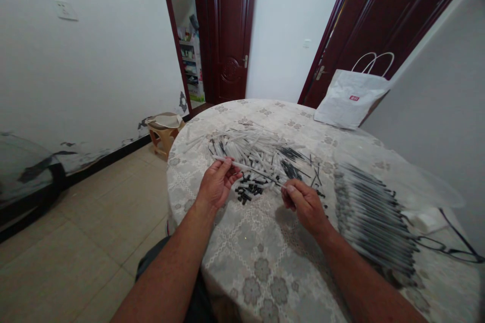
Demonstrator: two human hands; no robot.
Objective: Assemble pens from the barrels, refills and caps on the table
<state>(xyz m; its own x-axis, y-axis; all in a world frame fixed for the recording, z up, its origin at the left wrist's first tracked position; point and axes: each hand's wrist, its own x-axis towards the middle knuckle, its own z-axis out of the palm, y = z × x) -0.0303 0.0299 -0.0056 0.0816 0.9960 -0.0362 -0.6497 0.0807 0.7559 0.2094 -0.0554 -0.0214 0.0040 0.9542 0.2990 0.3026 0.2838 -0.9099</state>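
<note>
My left hand (215,184) pinches a white pen barrel (241,165) between thumb and fingers, above the heap. A thin dark pen refill (268,177) runs from the barrel's right end to my right hand (304,206), whose thumb and forefinger close on its far end. How deep the refill sits in the barrel I cannot tell. Beneath and beyond the hands lie loose white barrels (242,144), small black pen parts (249,191) and dark refills (291,170). To the right of my right hand, many dark-and-clear pens (373,214) lie side by side in a stack.
A flowered cloth covers the round table (261,262). Clear plastic film (413,169) and eyeglasses (447,248) lie at the right. A white paper bag (348,101) stands at the far right edge. Left of the table, a stool (162,139) stands by the wall.
</note>
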